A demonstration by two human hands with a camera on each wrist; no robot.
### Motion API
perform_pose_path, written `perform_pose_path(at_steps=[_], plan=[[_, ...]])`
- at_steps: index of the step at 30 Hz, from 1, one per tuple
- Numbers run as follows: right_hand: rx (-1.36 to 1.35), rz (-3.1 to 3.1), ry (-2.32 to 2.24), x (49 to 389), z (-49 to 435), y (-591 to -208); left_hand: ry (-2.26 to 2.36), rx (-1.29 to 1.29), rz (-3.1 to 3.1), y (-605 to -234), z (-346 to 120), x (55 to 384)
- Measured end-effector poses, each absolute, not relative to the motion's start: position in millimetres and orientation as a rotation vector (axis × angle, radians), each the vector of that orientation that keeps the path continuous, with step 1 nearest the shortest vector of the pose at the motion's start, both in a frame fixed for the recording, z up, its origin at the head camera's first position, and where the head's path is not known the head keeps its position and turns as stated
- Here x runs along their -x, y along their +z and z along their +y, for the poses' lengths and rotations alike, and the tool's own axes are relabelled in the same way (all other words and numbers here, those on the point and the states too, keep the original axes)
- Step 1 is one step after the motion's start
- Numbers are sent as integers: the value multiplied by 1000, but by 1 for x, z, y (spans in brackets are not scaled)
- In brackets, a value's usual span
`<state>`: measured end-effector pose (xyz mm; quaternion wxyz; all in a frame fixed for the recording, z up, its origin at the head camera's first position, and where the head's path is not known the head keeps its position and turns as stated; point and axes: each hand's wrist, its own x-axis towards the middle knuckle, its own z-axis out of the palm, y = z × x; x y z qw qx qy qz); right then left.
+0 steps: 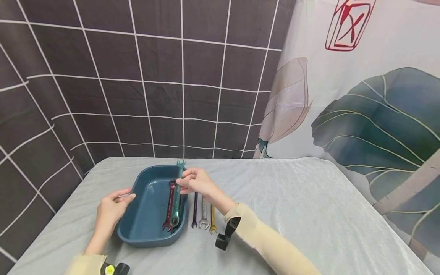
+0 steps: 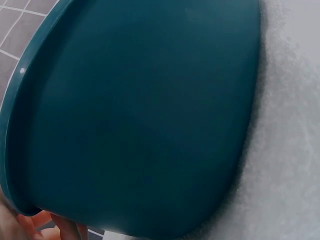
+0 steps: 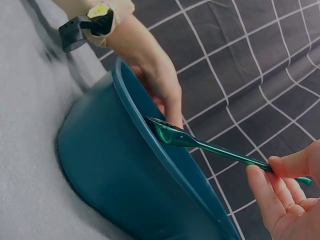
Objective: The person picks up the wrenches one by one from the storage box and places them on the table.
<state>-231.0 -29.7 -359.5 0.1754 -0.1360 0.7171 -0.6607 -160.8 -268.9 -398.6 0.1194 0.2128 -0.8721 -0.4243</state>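
My right hand [image 1: 201, 185] pinches a green combination wrench [image 1: 177, 202] between thumb and fingers. The wrench's open end points to the far side, and its ring end hangs over the right part of a blue plastic basin [image 1: 146, 242]. In the right wrist view the green wrench [image 3: 225, 154] is raised at the rim. A red wrench [image 1: 170, 204] lies inside the basin, partly behind the green one. At the basin's left rim my left hand [image 1: 111, 208] grips the edge with thumb and fingers; the left wrist view shows its fingertips at the basin [image 2: 135, 125].
Right of the basin, a purple wrench [image 1: 195, 212], a silver wrench [image 1: 203, 218] and a yellow wrench [image 1: 212, 221] lie side by side on the grey cloth-covered table [image 1: 292, 206]. A dark gridded curtain [image 1: 161, 99] hangs behind, with a leaf-patterned one [image 1: 378, 126] at right.
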Motion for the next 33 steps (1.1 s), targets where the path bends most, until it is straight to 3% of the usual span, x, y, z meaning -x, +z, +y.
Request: perform_pose_path(at_steps=[33], plan=[[295, 1948, -1907, 241, 4, -369, -1249, -621, -2548, -400, -268, 161]])
